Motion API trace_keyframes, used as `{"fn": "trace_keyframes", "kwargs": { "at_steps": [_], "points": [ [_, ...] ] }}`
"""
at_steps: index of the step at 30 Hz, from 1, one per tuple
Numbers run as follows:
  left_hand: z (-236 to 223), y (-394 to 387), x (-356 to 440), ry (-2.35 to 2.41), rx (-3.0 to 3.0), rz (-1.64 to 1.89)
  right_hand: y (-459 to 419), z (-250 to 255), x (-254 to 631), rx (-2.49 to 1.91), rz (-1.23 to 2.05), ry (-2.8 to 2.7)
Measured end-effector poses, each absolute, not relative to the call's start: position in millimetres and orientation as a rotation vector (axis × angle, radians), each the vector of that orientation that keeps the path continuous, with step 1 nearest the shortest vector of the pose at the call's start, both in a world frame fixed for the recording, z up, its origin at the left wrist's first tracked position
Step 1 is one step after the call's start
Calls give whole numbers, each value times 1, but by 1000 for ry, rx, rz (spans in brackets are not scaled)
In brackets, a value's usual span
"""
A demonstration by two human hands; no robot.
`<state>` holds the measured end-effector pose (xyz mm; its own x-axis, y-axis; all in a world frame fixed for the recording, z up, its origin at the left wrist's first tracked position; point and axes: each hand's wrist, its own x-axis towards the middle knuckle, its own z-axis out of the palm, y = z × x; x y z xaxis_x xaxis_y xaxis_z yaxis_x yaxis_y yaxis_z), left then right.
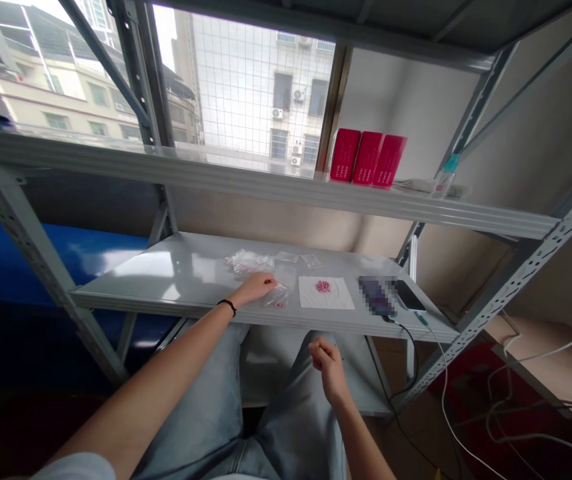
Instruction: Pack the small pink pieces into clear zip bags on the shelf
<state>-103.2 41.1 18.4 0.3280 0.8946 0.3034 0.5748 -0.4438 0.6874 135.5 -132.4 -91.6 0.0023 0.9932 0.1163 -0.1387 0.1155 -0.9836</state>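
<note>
My left hand point(255, 287) reaches out onto the grey shelf point(176, 273) and rests palm down on a small clear plastic bag point(277, 295) holding a few pink beads. A heap of clear bags point(250, 261) lies just behind it. To the right, a white paper square point(326, 293) carries a small pile of pink beads point(323, 287). My right hand point(327, 363) hangs below the shelf edge over my lap, fingers curled loosely; whether it holds anything is unclear.
Two phones point(391, 295) lie at the shelf's right end with cables trailing down to the floor. Three red boxes point(367, 158) and a small bottle point(443, 177) stand on the upper shelf. Metal uprights frame both sides. A blue surface lies at the left.
</note>
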Motion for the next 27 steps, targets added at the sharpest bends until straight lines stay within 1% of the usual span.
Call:
{"fn": "trace_keyframes", "kwargs": {
  "at_steps": [7,14,18,22,27],
  "points": [
    [0,39,-103,1498,2299,884,-131,-87,142,-1126,1154,-1157],
    [23,63,-158,1873,2363,1011,-128,-94,143,-1121,1199,-1098],
    [33,84,-178,1870,2495,910,-124,-98,140,-1092,1215,-1088],
    [34,93,-173,1837,2602,823,-126,-99,139,-1094,1202,-1146],
    [31,89,-170,1810,2680,805,-128,-100,138,-1113,1185,-1182]
  ]
}}
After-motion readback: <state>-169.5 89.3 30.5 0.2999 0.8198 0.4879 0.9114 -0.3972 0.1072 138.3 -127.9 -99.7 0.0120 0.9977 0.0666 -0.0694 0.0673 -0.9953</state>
